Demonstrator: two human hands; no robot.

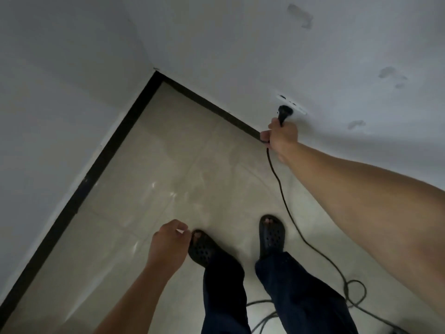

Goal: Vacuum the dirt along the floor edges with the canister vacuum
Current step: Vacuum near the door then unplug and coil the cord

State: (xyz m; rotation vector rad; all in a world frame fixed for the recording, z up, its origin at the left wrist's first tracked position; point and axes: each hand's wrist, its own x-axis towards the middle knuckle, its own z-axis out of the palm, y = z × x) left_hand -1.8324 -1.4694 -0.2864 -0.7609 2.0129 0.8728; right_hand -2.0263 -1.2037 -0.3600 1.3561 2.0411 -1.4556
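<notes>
Right hand (pixel 282 139) clamps the black power plug (pixel 282 112) at a wall socket (pixel 295 106), upper right; left hand (pixel 167 244) hangs loosely curled, holding nothing, lower centre.

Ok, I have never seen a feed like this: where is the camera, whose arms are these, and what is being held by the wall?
There is no machine here. A person wears one wide-angle camera on the head, looking down, so the arms are that person's own. The right hand grips a black plastic plug at the white wall socket; whether it is fully pushed in cannot be told. Its thin black cord trails down and loops over the glossy beige tiled floor, which a black skirting strip edges. The left hand hangs with fingers loosely curled, holding nothing. Below stand two feet in black perforated clogs. The vacuum itself is out of view.
</notes>
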